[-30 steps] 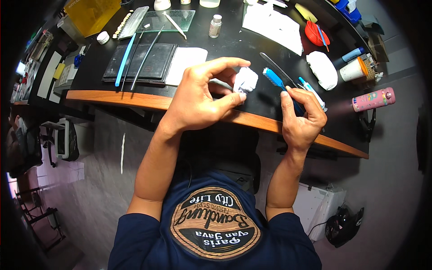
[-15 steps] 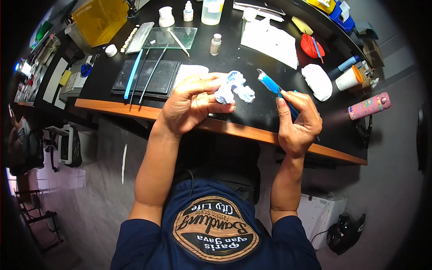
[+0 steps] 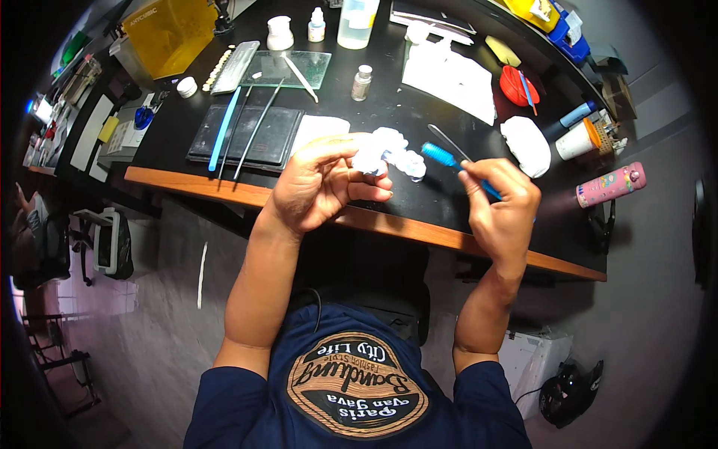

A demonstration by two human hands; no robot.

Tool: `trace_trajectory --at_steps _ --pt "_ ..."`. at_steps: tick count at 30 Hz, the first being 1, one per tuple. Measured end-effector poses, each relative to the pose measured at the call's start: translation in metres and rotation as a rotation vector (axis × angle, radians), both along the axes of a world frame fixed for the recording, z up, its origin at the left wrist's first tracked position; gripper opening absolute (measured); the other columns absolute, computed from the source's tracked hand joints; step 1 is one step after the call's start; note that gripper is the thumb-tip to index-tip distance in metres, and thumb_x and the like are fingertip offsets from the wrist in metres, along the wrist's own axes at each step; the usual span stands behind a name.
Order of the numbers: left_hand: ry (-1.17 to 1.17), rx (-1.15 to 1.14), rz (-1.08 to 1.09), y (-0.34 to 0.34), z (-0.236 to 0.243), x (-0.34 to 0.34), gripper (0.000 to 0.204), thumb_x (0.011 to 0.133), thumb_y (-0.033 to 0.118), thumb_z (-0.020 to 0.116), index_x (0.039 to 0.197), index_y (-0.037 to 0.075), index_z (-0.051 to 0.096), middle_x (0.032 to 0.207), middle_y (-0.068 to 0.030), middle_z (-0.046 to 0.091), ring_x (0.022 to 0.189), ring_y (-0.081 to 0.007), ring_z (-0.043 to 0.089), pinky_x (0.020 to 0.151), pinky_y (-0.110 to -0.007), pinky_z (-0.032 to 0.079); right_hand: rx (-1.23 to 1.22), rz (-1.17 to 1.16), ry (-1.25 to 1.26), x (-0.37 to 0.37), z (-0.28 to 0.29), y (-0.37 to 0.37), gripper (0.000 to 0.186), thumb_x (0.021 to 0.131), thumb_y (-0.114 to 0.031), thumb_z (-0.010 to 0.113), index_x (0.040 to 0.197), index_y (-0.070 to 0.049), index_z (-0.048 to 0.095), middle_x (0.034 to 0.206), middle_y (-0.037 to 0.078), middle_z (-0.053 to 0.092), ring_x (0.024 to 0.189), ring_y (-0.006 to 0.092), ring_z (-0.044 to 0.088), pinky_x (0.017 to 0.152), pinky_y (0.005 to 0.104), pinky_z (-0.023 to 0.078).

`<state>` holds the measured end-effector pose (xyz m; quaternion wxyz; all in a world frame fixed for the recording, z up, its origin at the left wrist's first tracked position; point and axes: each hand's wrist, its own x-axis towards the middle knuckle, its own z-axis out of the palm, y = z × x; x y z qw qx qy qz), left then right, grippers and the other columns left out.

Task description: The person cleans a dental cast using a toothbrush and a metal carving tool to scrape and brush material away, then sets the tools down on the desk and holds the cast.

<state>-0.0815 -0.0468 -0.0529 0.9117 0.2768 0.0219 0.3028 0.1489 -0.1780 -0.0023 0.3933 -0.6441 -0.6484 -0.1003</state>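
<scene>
Here the left hand [image 3: 318, 187] is curled around a small white dental cast [image 3: 389, 157], pinching it between thumb and fingertips so that the piece stands just above the front part of the black desk [image 3: 389, 112]. The right hand [image 3: 499, 206] is closed on a blue-handled brush [image 3: 456, 165], gripped like a pen; its blue bristled head points left and sits just beside the cast, very near it, though I cannot tell whether the two touch. Both forearms rise from the lower edge, over a dark blue shirt with a round printed patch.

Behind the left hand lies a dark rectangular mat [image 3: 247, 135] with a light blue tool and two thin dark instruments resting across it, and a white sheet of paper [image 3: 318, 129] lies just beside the mat. Farther back stands a glass slab [image 3: 295, 69], with a small brown-capped vial [image 3: 362, 82] to its right and a white jar [image 3: 280, 33] behind it. A yellow box [image 3: 168, 34] fills the far left corner. To the right, a white cloth [image 3: 449, 78] is spread out, a red round dish [image 3: 519, 84] sits beyond it, a white lumpy mass [image 3: 526, 145] lies near the right hand, and a pink patterned bottle [image 3: 610, 185] lies on its side at the desk's right end, next to an orange-rimmed cup [image 3: 578, 140].
</scene>
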Motion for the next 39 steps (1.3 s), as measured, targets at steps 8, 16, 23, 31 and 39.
trace_trajectory --at_steps 8,16,23,31,39 --pt "0.071 0.107 0.058 -0.001 0.006 0.001 0.040 0.102 0.010 0.050 0.139 -0.005 0.049 0.107 -0.0187 0.068 0.094 -0.0266 0.072 0.077 -0.036 0.064 -0.119 0.044 -0.012 0.004 -0.017 -0.002 0.009 0.078 -0.006 0.077 0.086 -0.003 0.075 0.084 0.009 0.070 0.082 0.0289 0.065 0.076 0.0400 0.047" --pt "0.077 0.136 0.109 -0.008 0.010 -0.003 0.039 0.100 0.009 0.055 0.136 -0.006 0.050 0.106 -0.0198 0.068 0.096 -0.0262 0.072 0.075 -0.034 0.065 -0.306 -0.223 0.036 0.037 0.013 0.001 0.023 0.079 -0.009 0.078 0.100 0.002 0.076 0.093 0.017 0.068 0.090 0.0327 0.067 0.081 0.0400 0.053" --pt "0.172 0.212 0.087 -0.009 0.013 0.003 0.041 0.096 0.006 0.062 0.134 -0.005 0.051 0.107 -0.0177 0.068 0.097 -0.0261 0.073 0.077 -0.033 0.065 -0.417 -0.182 -0.167 0.042 -0.003 0.022 0.011 0.084 -0.010 0.074 0.092 -0.002 0.075 0.092 0.015 0.065 0.088 0.0359 0.066 0.079 0.0449 0.053" --pt "0.271 0.314 0.129 -0.009 0.013 0.008 0.042 0.096 0.008 0.065 0.134 -0.003 0.051 0.111 -0.0187 0.068 0.097 -0.0256 0.073 0.078 -0.034 0.064 0.213 -0.210 0.292 0.021 -0.010 0.019 0.004 0.097 -0.001 0.061 0.094 0.002 0.060 0.084 0.011 0.064 0.072 0.0194 0.061 0.062 0.0340 0.049" --pt "0.415 0.428 0.171 -0.018 0.017 0.013 0.040 0.096 0.005 0.063 0.133 -0.007 0.055 0.112 -0.0136 0.068 0.095 -0.0205 0.072 0.076 -0.032 0.064 0.470 0.375 0.862 -0.037 -0.042 0.004 0.011 0.094 0.000 0.054 0.092 -0.004 0.045 0.100 0.017 0.060 0.069 0.0116 0.055 0.060 0.0245 0.049"
